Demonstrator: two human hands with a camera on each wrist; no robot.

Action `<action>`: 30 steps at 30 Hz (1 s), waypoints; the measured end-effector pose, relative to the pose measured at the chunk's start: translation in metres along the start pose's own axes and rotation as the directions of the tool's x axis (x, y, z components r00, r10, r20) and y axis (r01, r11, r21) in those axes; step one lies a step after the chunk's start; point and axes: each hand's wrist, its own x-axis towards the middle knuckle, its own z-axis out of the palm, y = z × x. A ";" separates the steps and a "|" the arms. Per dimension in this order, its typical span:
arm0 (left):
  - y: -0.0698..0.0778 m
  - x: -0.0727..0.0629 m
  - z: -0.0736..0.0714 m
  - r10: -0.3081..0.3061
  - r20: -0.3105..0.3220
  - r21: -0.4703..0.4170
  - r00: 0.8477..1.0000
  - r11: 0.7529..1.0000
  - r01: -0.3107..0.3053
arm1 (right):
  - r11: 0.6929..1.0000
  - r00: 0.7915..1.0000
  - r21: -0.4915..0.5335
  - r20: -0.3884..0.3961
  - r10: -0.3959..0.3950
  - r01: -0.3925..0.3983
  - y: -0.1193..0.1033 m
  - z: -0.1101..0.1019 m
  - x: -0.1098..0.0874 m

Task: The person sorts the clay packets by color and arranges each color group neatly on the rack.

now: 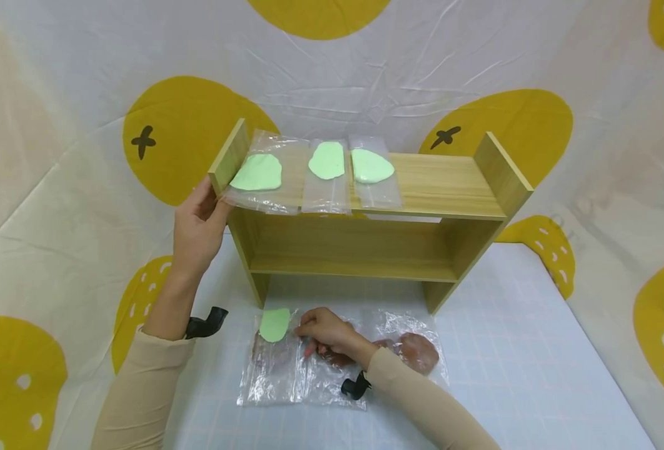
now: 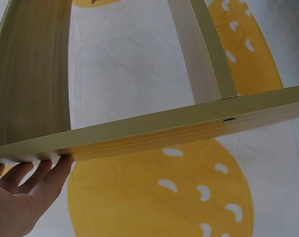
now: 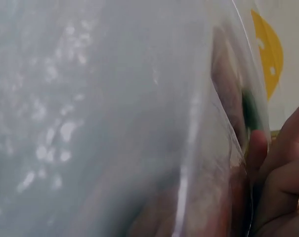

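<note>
My left hand (image 1: 197, 231) grips the left side panel of a small wooden shelf (image 1: 354, 265), with its fingertips against the panel's outer face in the left wrist view. The thumb lies by the corner of a clear plastic bag (image 1: 287, 199) holding a flat pale green piece (image 1: 260, 172). Low in front of the shelf, my right hand (image 1: 329, 331) pinches the edge of a clear plastic bag (image 1: 272, 381) with a pale green piece (image 1: 274, 325) inside. Clear plastic fills much of the right wrist view, partly covering that hand's fingers (image 3: 282, 192).
Two more bags with green pieces (image 1: 327, 160) lie along the shelf top. Bags with flat reddish-brown pieces (image 1: 418, 353) lie on the pale checked table (image 1: 512, 350), partly under the right forearm. A white cloth (image 1: 332, 81) with yellow patterns hangs behind.
</note>
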 end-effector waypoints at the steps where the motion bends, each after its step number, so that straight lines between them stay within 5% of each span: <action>1: 0.000 0.000 0.000 0.001 0.000 -0.001 1.000 1.000 -0.001 | 1.000 1.000 -0.002 0.003 -0.007 0.007 0.000 0.000 0.000; 6: 0.000 0.000 0.001 0.004 -0.001 0.000 1.000 1.000 -0.004 | 0.991 0.997 -0.116 -0.028 -0.073 0.069 -0.001 0.002 -0.001; 11: 0.000 0.000 0.001 0.001 -0.005 0.005 1.000 1.000 -0.001 | 0.931 0.975 -0.328 -0.095 -0.201 0.159 -0.004 0.005 -0.002; 14: 0.000 0.000 0.001 0.006 -0.007 -0.002 1.000 1.000 -0.006 | 0.922 0.968 -0.347 -0.111 -0.225 0.174 -0.006 0.007 -0.003; 23: -0.001 0.001 0.002 0.011 -0.009 -0.016 1.000 1.000 -0.011 | 0.984 0.980 -0.108 -0.126 -0.156 0.143 -0.001 0.008 0.000; 30: -0.001 0.001 0.002 0.001 -0.011 -0.005 1.000 1.000 -0.001 | 0.994 0.990 0.051 -0.109 -0.091 0.097 0.003 0.006 0.004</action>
